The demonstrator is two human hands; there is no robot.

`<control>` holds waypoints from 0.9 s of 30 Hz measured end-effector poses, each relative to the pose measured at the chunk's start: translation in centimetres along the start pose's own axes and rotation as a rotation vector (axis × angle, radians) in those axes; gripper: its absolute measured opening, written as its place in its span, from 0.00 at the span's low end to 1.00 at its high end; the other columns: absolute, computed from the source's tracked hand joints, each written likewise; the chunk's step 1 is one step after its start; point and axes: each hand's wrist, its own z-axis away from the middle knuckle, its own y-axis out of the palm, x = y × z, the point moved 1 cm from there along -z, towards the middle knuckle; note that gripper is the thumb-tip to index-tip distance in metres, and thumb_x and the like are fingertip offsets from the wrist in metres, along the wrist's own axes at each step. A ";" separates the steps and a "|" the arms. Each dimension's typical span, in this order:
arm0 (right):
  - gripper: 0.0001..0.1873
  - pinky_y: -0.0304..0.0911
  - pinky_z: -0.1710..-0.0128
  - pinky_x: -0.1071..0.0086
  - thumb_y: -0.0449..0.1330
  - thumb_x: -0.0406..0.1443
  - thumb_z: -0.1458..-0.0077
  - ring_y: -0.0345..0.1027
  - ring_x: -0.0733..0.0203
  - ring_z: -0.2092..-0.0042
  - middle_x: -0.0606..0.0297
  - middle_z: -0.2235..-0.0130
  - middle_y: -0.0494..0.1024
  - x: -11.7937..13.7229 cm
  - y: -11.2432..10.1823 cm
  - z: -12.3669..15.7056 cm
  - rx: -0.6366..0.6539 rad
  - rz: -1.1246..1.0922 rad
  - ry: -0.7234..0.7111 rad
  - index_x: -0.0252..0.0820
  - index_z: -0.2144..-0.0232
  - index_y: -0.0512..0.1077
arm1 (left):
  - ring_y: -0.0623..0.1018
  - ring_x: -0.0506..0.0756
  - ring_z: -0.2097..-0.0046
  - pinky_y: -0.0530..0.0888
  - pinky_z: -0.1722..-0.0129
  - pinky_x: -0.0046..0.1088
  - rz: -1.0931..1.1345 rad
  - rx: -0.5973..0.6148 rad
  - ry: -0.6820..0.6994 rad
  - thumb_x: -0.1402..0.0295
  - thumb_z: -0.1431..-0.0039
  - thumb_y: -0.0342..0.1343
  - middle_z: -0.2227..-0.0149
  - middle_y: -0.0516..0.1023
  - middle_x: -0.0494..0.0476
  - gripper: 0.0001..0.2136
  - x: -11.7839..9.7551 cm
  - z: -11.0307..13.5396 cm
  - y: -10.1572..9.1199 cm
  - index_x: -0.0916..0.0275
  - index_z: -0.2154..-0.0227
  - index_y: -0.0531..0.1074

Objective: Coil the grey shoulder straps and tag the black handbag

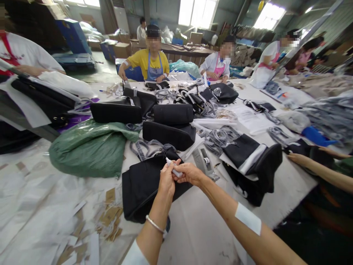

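Note:
Both my hands meet over a black bag [143, 186] lying flat on the white table [198, 228]. My left hand [167, 180] and my right hand [190, 173] are closed together around a small white tube [173, 168], its tip pointing up and left. A bracelet sits on my left wrist and a white patch is stuck on my right forearm. Just right of my hands lies a grey flat tool [205, 162].
A green sack [88, 147] lies left of the bag. Several black bags [171, 125], grey straps [217, 138] and papers cover the table's middle. A black-and-white bag [253, 165] lies at the right by a co-worker's arm [317, 169]. Other people sit across the table. Cardboard scraps [110, 217] litter the near left.

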 end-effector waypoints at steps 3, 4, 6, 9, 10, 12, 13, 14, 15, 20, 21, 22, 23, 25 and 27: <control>0.13 0.70 0.72 0.74 0.65 0.40 0.46 0.73 0.65 0.73 0.60 0.73 0.79 -0.1 0.4 -0.2 0.013 -0.038 0.003 0.33 0.69 0.76 | 0.81 0.54 0.65 0.75 0.68 0.24 -0.033 0.017 -0.004 0.74 0.43 0.56 0.64 0.82 0.63 0.01 -0.3 -0.5 -0.4 0.65 0.69 0.71; 0.13 0.70 0.72 0.74 0.65 0.40 0.46 0.73 0.65 0.73 0.60 0.72 0.79 -0.1 0.5 -0.2 0.006 -0.048 -0.003 0.33 0.69 0.76 | 0.81 0.54 0.65 0.75 0.68 0.24 -0.048 0.027 -0.009 0.73 0.44 0.57 0.64 0.82 0.63 0.01 -0.5 -0.7 -0.5 0.66 0.69 0.71; 0.13 0.69 0.72 0.73 0.66 0.41 0.49 0.73 0.65 0.73 0.60 0.71 0.79 -0.2 0.8 -0.3 -0.018 -0.059 -0.026 0.33 0.69 0.76 | 0.80 0.54 0.67 0.75 0.70 0.25 -0.083 0.056 -0.029 0.71 0.47 0.61 0.65 0.82 0.63 0.04 -1.1 -0.9 -0.8 0.67 0.70 0.73; 0.15 0.67 0.70 0.72 0.68 0.42 0.52 0.73 0.64 0.72 0.61 0.71 0.79 -0.1 1.0 -0.5 -0.074 -0.059 -0.103 0.34 0.69 0.77 | 0.79 0.53 0.69 0.75 0.70 0.26 -0.121 0.117 -0.057 0.66 0.51 0.66 0.66 0.81 0.61 0.12 -2.0 -0.5 -1.4 0.69 0.67 0.76; 0.16 0.66 0.70 0.72 0.68 0.43 0.54 0.72 0.64 0.71 0.62 0.71 0.79 -0.1 1.0 -0.5 -0.103 -0.057 -0.142 0.34 0.69 0.77 | 0.79 0.54 0.67 0.76 0.68 0.27 -0.120 0.135 -0.054 0.63 0.51 0.66 0.65 0.81 0.60 0.14 -2.2 -0.1 -1.7 0.67 0.64 0.76; 0.15 0.63 0.70 0.74 0.70 0.42 0.56 0.69 0.66 0.71 0.65 0.71 0.79 -0.1 1.1 -0.8 -0.166 -0.056 -0.225 0.35 0.69 0.78 | 0.79 0.55 0.62 0.77 0.63 0.32 -0.116 0.123 -0.028 0.59 0.50 0.66 0.61 0.79 0.59 0.16 -2.2 0.9 -2.5 0.63 0.63 0.74; 0.15 0.61 0.70 0.74 0.70 0.42 0.58 0.68 0.67 0.71 0.66 0.71 0.78 -0.1 1.1 -0.9 -0.192 -0.056 -0.262 0.36 0.70 0.78 | 0.79 0.56 0.60 0.78 0.61 0.35 -0.126 0.096 -0.014 0.57 0.50 0.66 0.60 0.79 0.60 0.16 -2.0 1.5 -2.9 0.62 0.64 0.73; 0.15 0.60 0.70 0.74 0.71 0.41 0.59 0.66 0.67 0.71 0.67 0.72 0.78 -0.1 1.2 -1.0 -0.209 -0.059 -0.291 0.36 0.71 0.78 | 0.80 0.58 0.59 0.78 0.60 0.38 -0.148 0.069 -0.010 0.56 0.50 0.66 0.61 0.79 0.60 0.16 -1.8 2.0 -3.2 0.63 0.66 0.73; 0.15 0.59 0.69 0.74 0.71 0.41 0.60 0.65 0.67 0.71 0.68 0.72 0.78 -0.1 1.3 -1.1 -0.214 -0.064 -0.311 0.36 0.72 0.78 | 0.80 0.59 0.59 0.79 0.60 0.40 -0.181 0.050 -0.015 0.56 0.50 0.66 0.62 0.79 0.62 0.17 -1.5 2.4 -3.4 0.63 0.67 0.72; 0.19 0.57 0.72 0.72 0.73 0.45 0.64 0.63 0.67 0.74 0.69 0.77 0.74 -0.7 2.4 -1.1 -0.148 -0.110 -0.293 0.36 0.75 0.76 | 0.81 0.62 0.57 0.80 0.63 0.36 -0.327 0.136 0.030 0.54 0.48 0.64 0.61 0.81 0.69 0.20 -0.9 2.9 -3.3 0.67 0.62 0.75; 0.20 0.57 0.73 0.72 0.73 0.46 0.64 0.63 0.67 0.74 0.69 0.77 0.74 -0.9 2.6 -1.0 -0.129 -0.118 -0.283 0.36 0.76 0.75 | 0.81 0.62 0.59 0.80 0.64 0.34 -0.353 0.127 0.058 0.54 0.48 0.64 0.62 0.81 0.68 0.20 -0.8 2.7 -3.3 0.68 0.63 0.76; 0.21 0.57 0.73 0.73 0.73 0.46 0.64 0.63 0.67 0.74 0.69 0.77 0.73 -1.1 2.7 -0.8 -0.109 -0.124 -0.274 0.36 0.76 0.74 | 0.82 0.60 0.61 0.79 0.66 0.32 -0.384 0.112 0.085 0.54 0.48 0.64 0.64 0.81 0.67 0.20 -0.8 2.6 -3.4 0.68 0.63 0.76; 0.21 0.57 0.74 0.73 0.73 0.47 0.64 0.62 0.68 0.75 0.70 0.78 0.72 -1.3 2.7 -0.7 -0.087 -0.127 -0.264 0.36 0.76 0.74 | 0.82 0.59 0.64 0.79 0.68 0.30 -0.419 0.097 0.113 0.54 0.48 0.63 0.66 0.82 0.65 0.20 -0.7 2.5 -3.6 0.68 0.64 0.77; 0.22 0.55 0.76 0.74 0.73 0.48 0.63 0.59 0.70 0.77 0.71 0.80 0.70 -1.7 2.6 -0.4 -0.038 -0.128 -0.229 0.35 0.77 0.74 | 0.81 0.56 0.70 0.78 0.72 0.27 -0.497 0.088 0.163 0.53 0.48 0.62 0.71 0.81 0.62 0.20 -0.4 2.3 -4.1 0.68 0.66 0.77; 0.23 0.53 0.79 0.74 0.70 0.49 0.58 0.56 0.70 0.80 0.71 0.81 0.69 -1.9 2.4 -0.3 0.010 -0.122 -0.170 0.33 0.75 0.75 | 0.79 0.53 0.73 0.76 0.75 0.25 -0.558 0.088 0.197 0.52 0.48 0.61 0.74 0.80 0.59 0.20 0.2 2.4 -4.8 0.68 0.69 0.78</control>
